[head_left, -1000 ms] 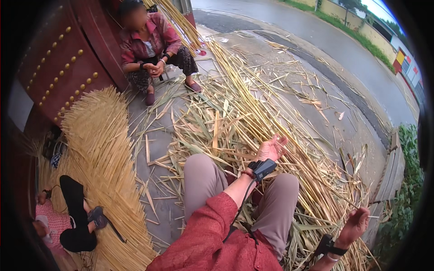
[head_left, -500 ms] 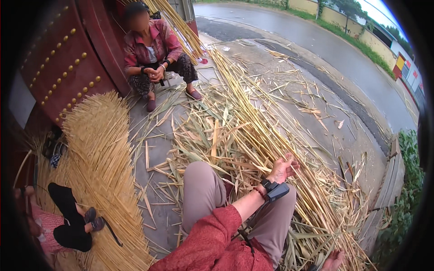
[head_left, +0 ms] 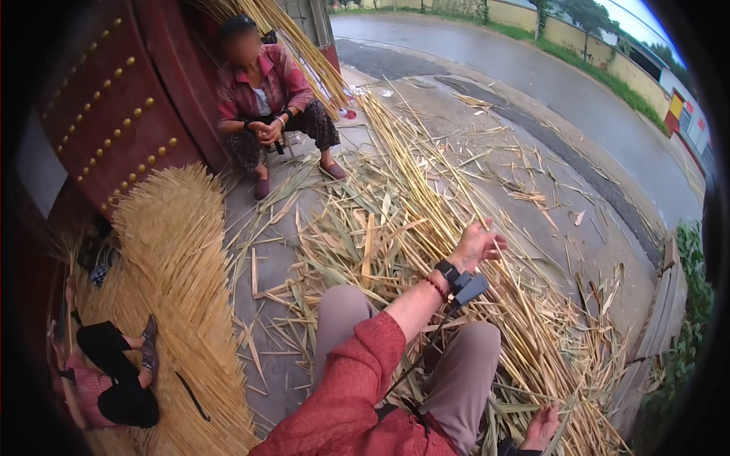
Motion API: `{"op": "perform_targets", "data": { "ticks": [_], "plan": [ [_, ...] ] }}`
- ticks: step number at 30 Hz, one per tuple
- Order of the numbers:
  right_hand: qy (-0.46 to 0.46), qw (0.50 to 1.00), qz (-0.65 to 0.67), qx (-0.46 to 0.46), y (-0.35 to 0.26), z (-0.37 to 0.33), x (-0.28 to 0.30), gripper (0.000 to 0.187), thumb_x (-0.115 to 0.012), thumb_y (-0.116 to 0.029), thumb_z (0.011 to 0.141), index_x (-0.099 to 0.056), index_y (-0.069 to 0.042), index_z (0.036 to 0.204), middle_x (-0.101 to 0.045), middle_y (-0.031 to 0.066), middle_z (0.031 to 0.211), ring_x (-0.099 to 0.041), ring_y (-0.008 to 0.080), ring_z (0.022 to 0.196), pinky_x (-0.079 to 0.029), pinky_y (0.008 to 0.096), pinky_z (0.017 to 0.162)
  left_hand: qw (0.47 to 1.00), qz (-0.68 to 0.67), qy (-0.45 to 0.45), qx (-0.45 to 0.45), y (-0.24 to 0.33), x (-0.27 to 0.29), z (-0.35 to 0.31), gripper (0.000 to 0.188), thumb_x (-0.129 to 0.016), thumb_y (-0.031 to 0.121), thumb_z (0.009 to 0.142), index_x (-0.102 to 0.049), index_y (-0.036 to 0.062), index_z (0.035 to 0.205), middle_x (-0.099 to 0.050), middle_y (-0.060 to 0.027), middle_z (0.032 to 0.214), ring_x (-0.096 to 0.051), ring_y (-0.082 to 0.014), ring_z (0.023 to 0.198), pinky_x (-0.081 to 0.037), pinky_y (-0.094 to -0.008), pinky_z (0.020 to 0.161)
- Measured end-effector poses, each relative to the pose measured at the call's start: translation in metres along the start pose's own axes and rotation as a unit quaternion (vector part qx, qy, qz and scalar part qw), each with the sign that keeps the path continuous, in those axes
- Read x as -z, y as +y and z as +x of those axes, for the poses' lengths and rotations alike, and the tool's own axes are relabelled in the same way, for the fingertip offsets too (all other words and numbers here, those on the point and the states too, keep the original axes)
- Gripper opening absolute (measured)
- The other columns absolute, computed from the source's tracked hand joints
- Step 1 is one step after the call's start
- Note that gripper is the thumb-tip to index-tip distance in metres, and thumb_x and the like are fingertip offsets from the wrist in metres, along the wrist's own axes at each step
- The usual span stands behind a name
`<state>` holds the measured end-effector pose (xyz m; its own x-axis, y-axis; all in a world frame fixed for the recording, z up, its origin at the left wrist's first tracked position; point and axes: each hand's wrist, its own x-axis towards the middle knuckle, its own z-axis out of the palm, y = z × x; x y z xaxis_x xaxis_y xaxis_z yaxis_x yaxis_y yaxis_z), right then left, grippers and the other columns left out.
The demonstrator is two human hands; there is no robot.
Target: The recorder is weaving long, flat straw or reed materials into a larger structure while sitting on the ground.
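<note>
Head view, stalks: a long heap of yellow stalks (head_left: 525, 327) slants across the paving (head_left: 266, 300), from beyond the wearer's knees down to their right.
Left hand: the left hand (head_left: 480, 243) is over the heap, fingers bent, thumb raised; from where I stand, I cannot tell whether it pinches a stalk.
Left wrist: a beaded bracelet (head_left: 435, 289) sits beside a black device (head_left: 469, 289).
Right hand: the right hand (head_left: 541, 427) is low beside the heap's near end, among leaf blades, fingers partly curled; its grip I cannot tell.
Left side: a broad woven mat (head_left: 182, 304), with a dark-trousered person (head_left: 129, 399) at its near left edge.
Background: a seated co-worker (head_left: 287, 80), hands together, beside a studded red door (head_left: 84, 91).
</note>
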<state>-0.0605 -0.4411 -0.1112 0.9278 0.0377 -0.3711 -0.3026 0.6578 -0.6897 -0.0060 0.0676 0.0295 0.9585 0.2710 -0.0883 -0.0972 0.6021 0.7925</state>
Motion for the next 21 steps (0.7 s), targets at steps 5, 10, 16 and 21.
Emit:
{"op": "perform_targets", "data": {
  "ticks": [5, 10, 16, 21],
  "plan": [
    [-0.164, 0.985, 0.021, -0.057, 0.062, 0.07, -0.222, 0.029, -0.058, -0.012, 0.084, -0.049, 0.005, 0.107, -0.054, 0.0131, 0.104, -0.056, 0.0246, 0.095, -0.049, 0.0295, 0.084, 0.97, 0.214, 0.103, 0.043, 0.059, 0.082, 0.032, 0.066, -0.056, 0.034, 0.085, -0.027, 0.0024, 0.134, -0.051, -0.0154, 0.113, -0.056, -0.0252, 0.099, -0.046, -0.0446, 0.08],
    [-0.274, 0.928, -0.168, -0.188, 0.125, 0.086, -0.365, 0.058, -0.055, -0.014, 0.082, -0.028, 0.005, 0.13, -0.047, 0.0183, 0.112, -0.055, 0.0329, 0.097, -0.05, 0.0384, 0.08, 0.916, 0.373, -0.045, 0.141, 0.05, 0.07, -0.039, 0.051, -0.055, 0.032, 0.086, -0.039, 0.0068, 0.128, -0.055, -0.0055, 0.109, -0.057, -0.0124, 0.093, -0.049, -0.0264, 0.072],
    [-0.307, 0.861, -0.364, -0.176, 0.129, 0.089, -0.365, 0.029, -0.052, -0.008, 0.082, -0.051, 0.004, 0.108, -0.055, 0.0116, 0.091, -0.063, 0.0232, 0.077, -0.053, 0.0306, 0.062, 0.821, 0.502, -0.253, 0.099, 0.048, 0.05, -0.099, 0.045, -0.056, 0.031, 0.085, -0.048, 0.0035, 0.12, -0.057, -0.0063, 0.102, -0.056, -0.0139, 0.088, -0.046, -0.0267, 0.075],
    [-0.218, 0.87, -0.431, -0.094, 0.121, 0.108, -0.305, 0.017, -0.052, -0.007, 0.08, -0.057, 0.004, 0.093, -0.057, 0.0082, 0.073, -0.061, 0.019, 0.059, -0.05, 0.0264, 0.046, 0.859, 0.481, -0.156, 0.085, 0.028, 0.065, -0.1, 0.04, -0.056, 0.028, 0.084, -0.052, 0.0012, 0.114, -0.061, -0.0093, 0.093, -0.058, -0.0151, 0.082, -0.046, -0.0282, 0.074]
  ]
}}
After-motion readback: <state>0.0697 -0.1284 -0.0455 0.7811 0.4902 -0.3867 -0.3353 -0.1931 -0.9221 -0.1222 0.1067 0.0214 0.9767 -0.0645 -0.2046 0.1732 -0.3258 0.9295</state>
